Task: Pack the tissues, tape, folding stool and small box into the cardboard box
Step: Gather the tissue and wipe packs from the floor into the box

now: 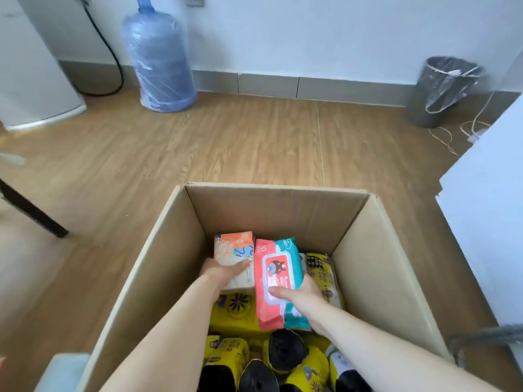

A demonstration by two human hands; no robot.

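Your left hand [223, 274] has its fingers closed around the near end of the cream, orange and blue patterned soft tissue pack [235, 254]; your thumb lies on top, and the fingers beneath are hidden. Your right hand [301, 292] grips the red and teal plastic wet-wipe pack [278, 281] at its right edge, thumb across the white lid flap, the other fingers out of sight below.

Both packs sit side by side, touching, inside the open brown cardboard box [376, 267]. Each long axis runs away from your fingertips toward the far wall of the box.

Beneath and nearer than your hands lie yellow wrapped tissue packs [235, 312] and black rolls [285, 349], cut off by the lower frame edge. Their print is too blurred to read. Right of your right fingers, a further yellow printed pack [325, 275] is partly covered.
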